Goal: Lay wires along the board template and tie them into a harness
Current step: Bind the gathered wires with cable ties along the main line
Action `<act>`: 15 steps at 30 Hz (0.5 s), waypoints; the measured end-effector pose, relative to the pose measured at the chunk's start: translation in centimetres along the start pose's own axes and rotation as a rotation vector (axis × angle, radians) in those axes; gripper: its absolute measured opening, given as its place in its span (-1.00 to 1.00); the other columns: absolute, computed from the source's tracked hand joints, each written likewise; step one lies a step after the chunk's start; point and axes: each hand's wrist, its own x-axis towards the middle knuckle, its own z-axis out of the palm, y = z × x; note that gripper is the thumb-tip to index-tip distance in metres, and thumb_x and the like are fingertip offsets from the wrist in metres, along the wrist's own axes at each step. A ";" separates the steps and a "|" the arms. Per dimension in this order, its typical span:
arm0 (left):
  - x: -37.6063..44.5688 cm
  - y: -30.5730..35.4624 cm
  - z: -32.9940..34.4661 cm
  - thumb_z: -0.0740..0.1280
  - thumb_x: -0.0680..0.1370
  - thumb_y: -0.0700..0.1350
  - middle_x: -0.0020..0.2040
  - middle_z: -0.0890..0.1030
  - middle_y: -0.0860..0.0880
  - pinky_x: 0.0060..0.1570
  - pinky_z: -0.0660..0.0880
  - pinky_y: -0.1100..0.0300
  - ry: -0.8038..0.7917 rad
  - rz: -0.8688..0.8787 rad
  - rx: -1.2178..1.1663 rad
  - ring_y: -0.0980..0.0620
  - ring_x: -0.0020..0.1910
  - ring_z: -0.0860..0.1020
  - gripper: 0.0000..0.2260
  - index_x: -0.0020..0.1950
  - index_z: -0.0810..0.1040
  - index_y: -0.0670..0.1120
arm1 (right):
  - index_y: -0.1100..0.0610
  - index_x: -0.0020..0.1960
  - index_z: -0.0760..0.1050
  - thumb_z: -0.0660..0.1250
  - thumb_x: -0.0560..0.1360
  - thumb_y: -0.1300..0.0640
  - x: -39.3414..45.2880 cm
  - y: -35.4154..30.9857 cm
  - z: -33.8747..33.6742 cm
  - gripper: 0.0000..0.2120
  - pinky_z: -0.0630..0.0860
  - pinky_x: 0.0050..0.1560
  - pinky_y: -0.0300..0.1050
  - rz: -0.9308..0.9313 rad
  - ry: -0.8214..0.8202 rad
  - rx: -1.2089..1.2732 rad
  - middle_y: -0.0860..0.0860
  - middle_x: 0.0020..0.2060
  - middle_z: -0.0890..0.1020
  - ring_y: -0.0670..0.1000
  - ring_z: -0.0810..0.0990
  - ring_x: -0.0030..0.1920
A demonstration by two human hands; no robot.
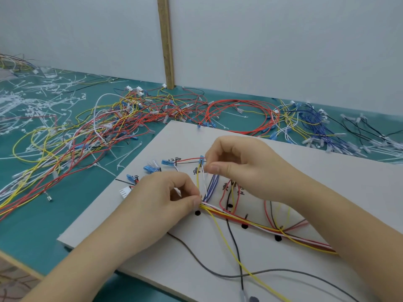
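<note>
Fingers of left hand (165,199) curled, thumb and forefinger pinching wire bundle (246,221) at its left end on template board (327,171). Right hand (242,166), above bundle, pinches thin white wire (204,177) rising from it. Loose wire pile (135,118) on green mat (43,225), left of and behind board.

A white template board (283,171) is lying flat, marked with black lines and dots; a bundle of yellow, red and white wires (250,222) is running diagonally across it, with blue-capped terminals (150,168) resting near its upper left corner
</note>
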 end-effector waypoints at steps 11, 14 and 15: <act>0.4 0.5 -0.2 0.35 0.43 -0.10 -0.31 0.49 0.39 -0.22 0.32 0.50 0.015 0.183 0.346 0.41 -0.22 0.43 -0.80 -0.39 0.45 0.07 | 0.16 -0.24 0.42 0.21 0.51 0.43 -0.2 -0.8 0.2 -0.77 0.57 -0.23 -0.21 0.055 -0.115 0.261 0.09 -0.37 0.58 -0.03 0.56 -0.36; 0.7 0.1 -0.1 0.35 0.45 -0.09 -0.43 0.47 0.11 -0.21 0.32 0.48 0.012 0.173 0.383 0.42 -0.23 0.41 -0.83 -0.34 0.47 0.05 | 0.17 -0.25 0.42 0.20 0.51 0.44 -0.2 -0.7 0.3 -0.76 0.57 -0.22 -0.21 0.070 -0.125 0.303 0.11 -0.36 0.57 -0.01 0.55 -0.36; 0.8 0.0 0.0 0.34 0.46 -0.08 -0.42 0.46 0.10 -0.20 0.33 0.47 0.009 0.163 0.395 0.42 -0.23 0.40 -0.84 -0.32 0.48 0.04 | 0.17 -0.25 0.41 0.20 0.51 0.44 -0.3 -0.7 0.4 -0.76 0.57 -0.23 -0.22 0.076 -0.130 0.312 0.12 -0.36 0.57 -0.01 0.55 -0.36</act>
